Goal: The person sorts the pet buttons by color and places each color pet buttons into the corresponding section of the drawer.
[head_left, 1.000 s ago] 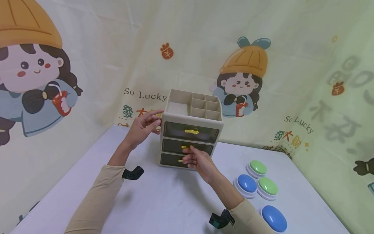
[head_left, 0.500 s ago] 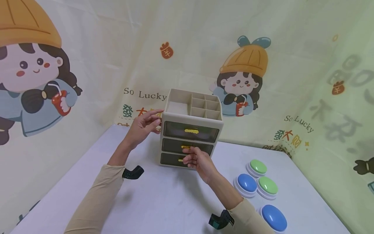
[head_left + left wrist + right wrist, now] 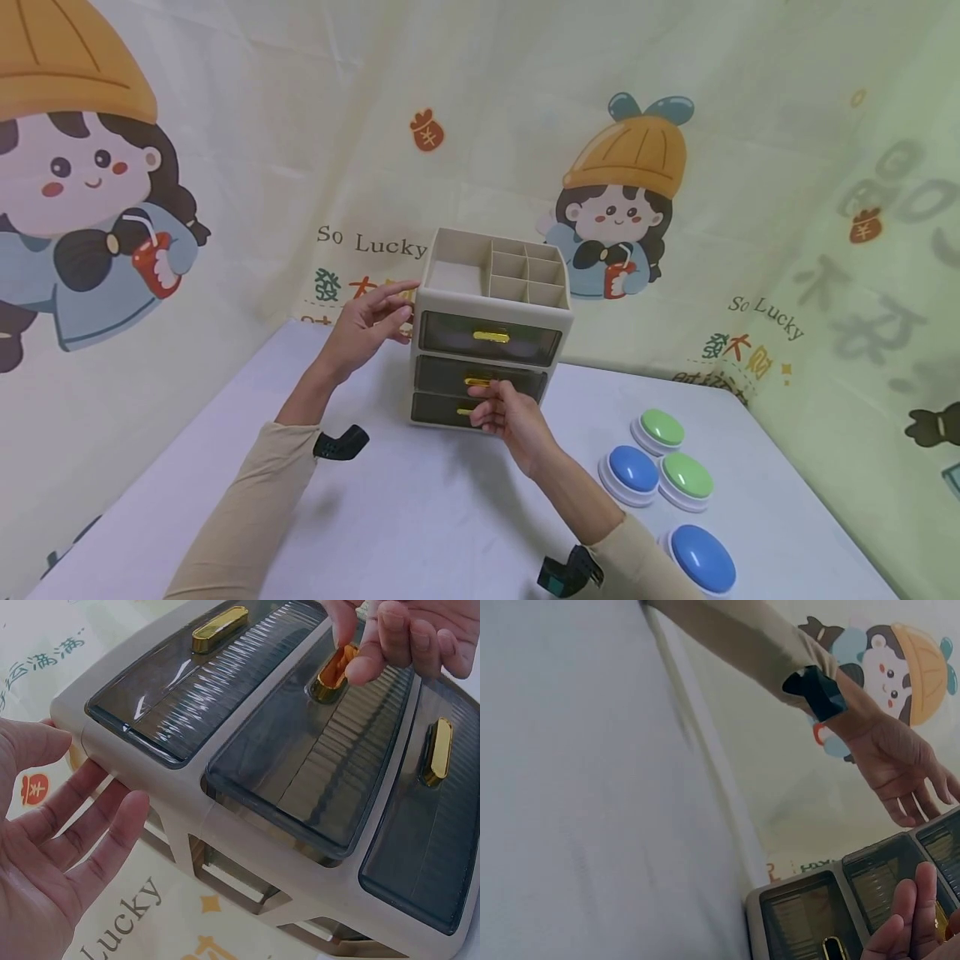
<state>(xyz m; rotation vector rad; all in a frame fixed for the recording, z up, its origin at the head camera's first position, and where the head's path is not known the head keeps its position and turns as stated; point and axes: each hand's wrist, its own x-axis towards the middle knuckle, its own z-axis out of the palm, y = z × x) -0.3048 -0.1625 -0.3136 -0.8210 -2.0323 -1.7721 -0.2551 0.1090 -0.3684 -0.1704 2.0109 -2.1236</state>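
A cream desktop drawer organizer with three dark see-through drawers stands upright on the white table. My right hand pinches the gold handle of the middle drawer between thumb and forefinger; its other fingers are loosely bent. That drawer sticks out slightly from the frame in the left wrist view. The top drawer and the bottom drawer sit flush. My left hand touches the organizer's left side with extended fingers, the thumb near the front edge.
Divided compartments form the organizer's top. To the right on the table lie two round green push buttons, the nearer green button beside a blue button, with another blue button closer. A printed cloth hangs behind.
The middle drawer's handle has shifted slightly toward me with my right hand. My left hand has stayed at the organizer's side.
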